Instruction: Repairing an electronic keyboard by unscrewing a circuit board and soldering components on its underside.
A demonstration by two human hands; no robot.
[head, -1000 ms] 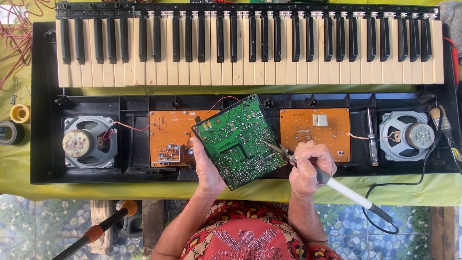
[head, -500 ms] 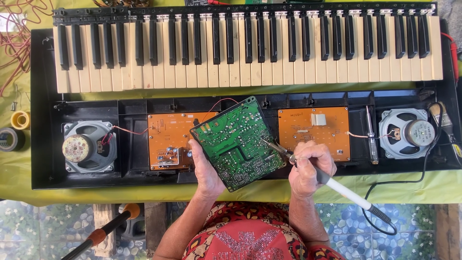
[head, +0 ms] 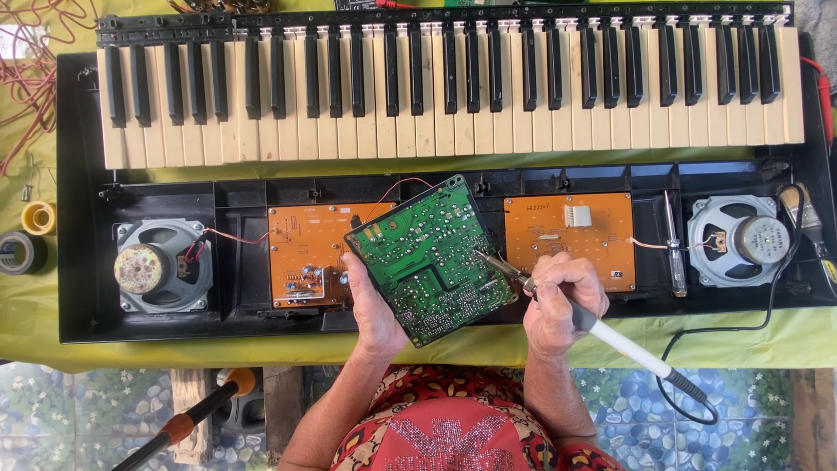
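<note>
We hold the thin, stiff green printed circuit board (head: 429,260) tilted above the opened black keyboard case (head: 235,196), left hand (head: 373,305) pinching its lower-left edge (light but fragile, best gripped by bare edges), right hand (head: 562,301) closed around the white-handled soldering iron (head: 602,331).

A green circuit board (head: 429,258) is held tilted above the opened keyboard case (head: 78,262), gripped along its lower-left edge by the left hand (head: 375,305). At 3 o'clock of the board, a soldering iron (head: 602,331) is held by the right hand (head: 562,301), its tip laid on the board's right edge. Orange boards (head: 305,253) are seen at 9 and 3 o'clock, speakers (head: 161,266) beyond them, the keys (head: 436,96) at 12 o'clock.
</note>
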